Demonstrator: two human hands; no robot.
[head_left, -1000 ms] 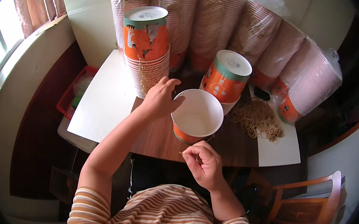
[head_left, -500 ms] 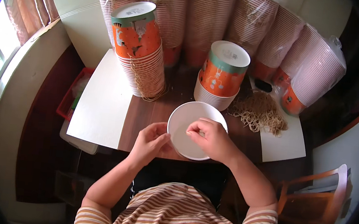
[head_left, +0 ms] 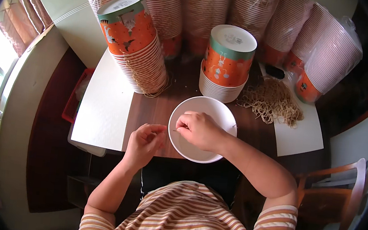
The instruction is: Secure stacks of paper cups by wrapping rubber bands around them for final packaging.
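Note:
A white paper bucket (head_left: 197, 154) stands at the table's front edge, its open mouth toward me. Over its mouth is my right hand (head_left: 198, 129), thumb and fingers pinched on a thin cord whose small end peeks out; most of it is hidden. A small dark bit shows at the bucket's right rim. Just left of the bucket, apart from it, my left hand (head_left: 143, 142) has loosely bent fingers with nothing visible in them. A tangled pile of beige cords (head_left: 277, 104) lies to the right.
Upside-down orange and green buckets top a tall stack (head_left: 133, 46) on the left and a shorter stack (head_left: 224, 70) behind the bucket. Plastic-wrapped bucket stacks (head_left: 334, 54) line the back. A dark oval object (head_left: 274, 72) lies beyond the cords. A wooden chair (head_left: 332, 193) stands right.
My right hand has moved left across the bucket's mouth, still pinched. My left hand has drawn slightly left, away from the rim. The whole view has shifted a little.

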